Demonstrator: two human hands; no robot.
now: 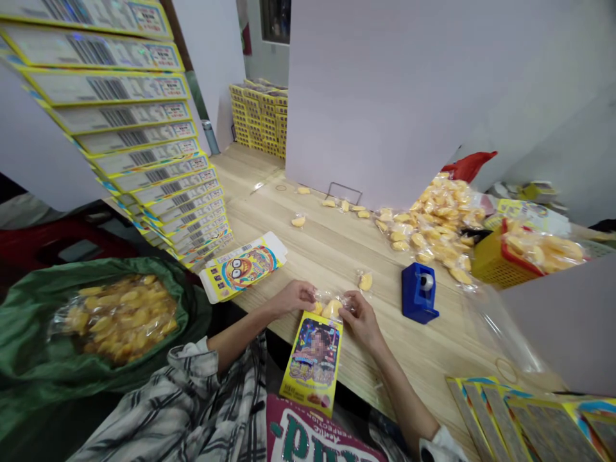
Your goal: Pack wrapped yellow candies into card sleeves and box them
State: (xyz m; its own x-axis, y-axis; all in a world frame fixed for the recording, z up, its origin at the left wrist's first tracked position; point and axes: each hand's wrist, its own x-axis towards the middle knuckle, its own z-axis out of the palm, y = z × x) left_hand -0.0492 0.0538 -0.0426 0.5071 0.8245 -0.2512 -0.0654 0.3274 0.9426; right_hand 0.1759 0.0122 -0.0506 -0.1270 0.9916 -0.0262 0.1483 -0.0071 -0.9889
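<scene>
We find both hands low at the near edge of the wooden surface [308, 237]. The left hand [293, 298] curls closed on one end of a small clear bag [330, 308] of yellow pieces, while the right hand [360, 319] pinches the other end. Neither hand is spread, though the fingers hide exactly how the film is held. The bag sits at the top of a yellow printed packet [312, 362], touching it or just beside it; we cannot tell which. Good handling here looks light: a pinch at the bag's ends keeps the film taut and spares the pieces from crushing.

A lone bagged piece [365, 281] lies near the right hand, and a blue tape dispenser [418, 292] stands further right. Beyond it spreads a heap of small bags [433, 224], with more strewn along the foot of a white partition [385, 96]. A yellow basket [500, 256] holds further bags. To the left, a flat printed carton [243, 269] lies by a long fanned row of printed cards [135, 122]. A green sack [38, 333] holds a large bag of yellow pieces [118, 317] — low, beside a plaid sleeve [187, 385]. Yellow crates [260, 119] are stacked at the far end.
</scene>
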